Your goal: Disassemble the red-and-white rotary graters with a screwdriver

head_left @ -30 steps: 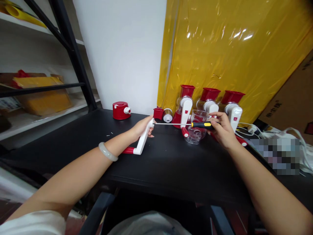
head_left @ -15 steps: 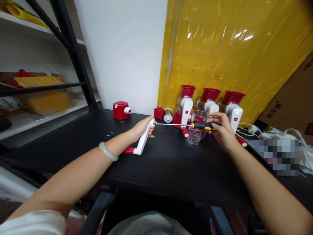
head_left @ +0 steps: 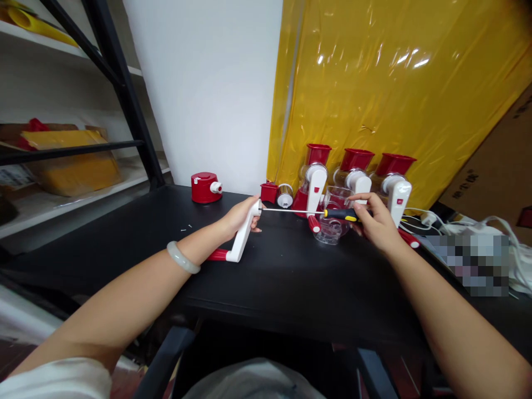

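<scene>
My left hand (head_left: 243, 216) is closed around the upper end of a white crank handle (head_left: 241, 241), whose red grip (head_left: 217, 255) points left below the wrist. In my right hand (head_left: 374, 219) is a screwdriver (head_left: 343, 214) with a black and yellow handle. Its long thin shaft runs level to the left, and the tip meets the crank's upper end; the exact contact there is too small to make out. Behind the screwdriver stands a clear plastic housing (head_left: 330, 230). Two small screws (head_left: 187, 228) lie on the black table left of my left hand.
A red round base (head_left: 204, 187) with a white spout sits at the back left. Beside a red hopper piece (head_left: 269, 193) lies a grater drum (head_left: 285, 195). Several assembled rotary graters (head_left: 318, 180) line the back. White cables (head_left: 494, 233) and a shelf rack (head_left: 124, 94) flank the table (head_left: 266, 293).
The fingers of my right hand have shifted on the screwdriver's handle, toward its rear end. The crank and my left hand hold nearly the same place; the whole view has slid slightly.
</scene>
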Available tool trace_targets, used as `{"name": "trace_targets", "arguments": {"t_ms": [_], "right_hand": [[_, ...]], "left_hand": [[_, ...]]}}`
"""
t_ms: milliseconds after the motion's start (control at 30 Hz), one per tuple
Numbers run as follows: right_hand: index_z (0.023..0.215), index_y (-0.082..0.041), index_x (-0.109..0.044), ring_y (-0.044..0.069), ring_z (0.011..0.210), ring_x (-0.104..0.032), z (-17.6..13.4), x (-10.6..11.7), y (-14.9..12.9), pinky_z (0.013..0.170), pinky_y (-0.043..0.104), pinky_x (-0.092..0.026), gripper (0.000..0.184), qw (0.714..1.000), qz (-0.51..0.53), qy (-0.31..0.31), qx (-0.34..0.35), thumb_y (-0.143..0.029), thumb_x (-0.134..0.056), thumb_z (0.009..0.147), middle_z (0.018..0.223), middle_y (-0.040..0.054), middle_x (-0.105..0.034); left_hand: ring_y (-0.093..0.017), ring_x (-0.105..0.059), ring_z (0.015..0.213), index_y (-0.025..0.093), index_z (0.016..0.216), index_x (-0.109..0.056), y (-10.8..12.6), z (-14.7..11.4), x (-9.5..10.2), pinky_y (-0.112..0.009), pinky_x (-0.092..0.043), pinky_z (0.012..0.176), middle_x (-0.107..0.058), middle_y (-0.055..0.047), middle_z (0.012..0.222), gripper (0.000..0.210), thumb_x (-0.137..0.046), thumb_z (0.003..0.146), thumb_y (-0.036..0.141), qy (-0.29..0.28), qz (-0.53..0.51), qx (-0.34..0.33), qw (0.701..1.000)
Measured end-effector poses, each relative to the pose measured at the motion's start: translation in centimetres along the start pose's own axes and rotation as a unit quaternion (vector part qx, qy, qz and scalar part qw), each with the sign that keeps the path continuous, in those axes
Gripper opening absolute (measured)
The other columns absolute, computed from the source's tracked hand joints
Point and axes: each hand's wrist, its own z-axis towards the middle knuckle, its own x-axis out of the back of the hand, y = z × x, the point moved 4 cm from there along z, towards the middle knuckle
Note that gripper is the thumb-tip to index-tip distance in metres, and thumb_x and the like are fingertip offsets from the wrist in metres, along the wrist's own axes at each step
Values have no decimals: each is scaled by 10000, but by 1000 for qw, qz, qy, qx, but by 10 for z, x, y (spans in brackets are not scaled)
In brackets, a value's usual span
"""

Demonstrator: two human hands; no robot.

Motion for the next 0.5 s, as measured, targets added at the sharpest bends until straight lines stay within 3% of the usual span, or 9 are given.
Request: {"name": "trace_targets", "arguments": {"t_ms": [233, 500], "right_hand": [[1094, -301, -502, 136, 583, -552, 6, 2, 7, 543, 288, -498, 350, 997, 61, -4, 55, -440, -661, 815, 787, -18, -542], [1103, -336, -512, 177, 788, -591, 2, -2, -3, 696, 333, -554, 477, 984, 178, -22, 10, -376, -760, 698, 903, 10, -532]], "left_hand": [[-110, -421, 413, 193, 823, -568, 1, -1, 0, -286, -523, 554, -421, 49, 487, 292, -497, 927, 457, -6, -9, -17, 1000], [-101, -376, 407, 181, 785, -574, 3, -2, -2, -266, -504, 527, -381, 51, 494, 316, -479, 926, 447, -16, -30, -17, 999]]}}
